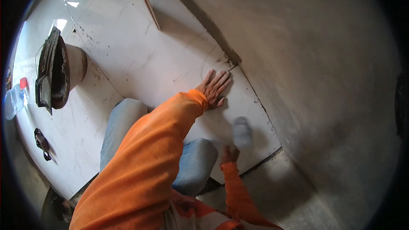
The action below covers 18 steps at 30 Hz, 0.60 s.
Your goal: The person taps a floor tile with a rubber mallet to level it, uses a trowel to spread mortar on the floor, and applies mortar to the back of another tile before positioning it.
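My left hand (pixel 215 87) lies flat with fingers spread on a large white floor tile (pixel 247 98), close to the corner where a joint meets the wall. Lower down, my right hand (pixel 230 154) is closed round the handle of a mallet (pixel 243 132). The mallet's grey head is smeared by motion and hangs over the same tile; whether it touches the surface I cannot tell. Both arms wear orange sleeves, and my knees in pale jeans rest beside the tile.
A mortar-crusted bucket (pixel 76 66) with a dark, flat, crusted piece (pixel 46 70) across its mouth stands at left. Near it are a clear bottle (pixel 15 101) with a red cap and a small dark strapped object (pixel 41 141). A thin strip (pixel 147 2) juts in above. The grey wall (pixel 315 59) bounds the right.
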{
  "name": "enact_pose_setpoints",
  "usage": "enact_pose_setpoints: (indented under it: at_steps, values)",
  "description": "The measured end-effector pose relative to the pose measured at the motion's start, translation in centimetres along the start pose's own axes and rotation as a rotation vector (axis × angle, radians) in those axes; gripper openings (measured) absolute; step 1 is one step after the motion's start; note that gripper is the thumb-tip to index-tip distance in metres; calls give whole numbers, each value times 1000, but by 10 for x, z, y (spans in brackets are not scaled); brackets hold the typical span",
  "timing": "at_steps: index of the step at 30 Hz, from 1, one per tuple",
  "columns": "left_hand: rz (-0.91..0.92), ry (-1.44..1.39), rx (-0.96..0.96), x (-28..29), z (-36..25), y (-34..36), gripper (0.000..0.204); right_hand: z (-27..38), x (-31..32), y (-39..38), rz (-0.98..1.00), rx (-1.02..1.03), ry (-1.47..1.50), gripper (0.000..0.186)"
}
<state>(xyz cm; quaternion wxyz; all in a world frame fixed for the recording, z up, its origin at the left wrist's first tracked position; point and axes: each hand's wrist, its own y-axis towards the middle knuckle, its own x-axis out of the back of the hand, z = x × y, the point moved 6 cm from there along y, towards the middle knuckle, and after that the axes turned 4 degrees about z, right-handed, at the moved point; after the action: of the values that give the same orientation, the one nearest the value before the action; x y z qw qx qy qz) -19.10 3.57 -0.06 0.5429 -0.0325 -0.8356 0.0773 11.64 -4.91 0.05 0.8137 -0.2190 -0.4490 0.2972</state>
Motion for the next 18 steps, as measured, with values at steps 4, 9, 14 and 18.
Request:
enact_pose_setpoints:
  at_steps: [4, 9, 14, 18]
  values:
    - [-5, 5, -2, -1, -5, -11, 71, 46, 20, -25, -329, -505, 253, 30]
    - [27, -20, -19, 0, -18, -11, 74, -17, 13, -26, -223, -102, 165, 32]
    - [36, -2, 17, -4, -6, -19, 74, 31, 19, -25, -275, -353, 379, 30]
    - [-7, 5, -17, 10, -12, -5, 75, 30, 18, -30, -128, -331, 302, 31]
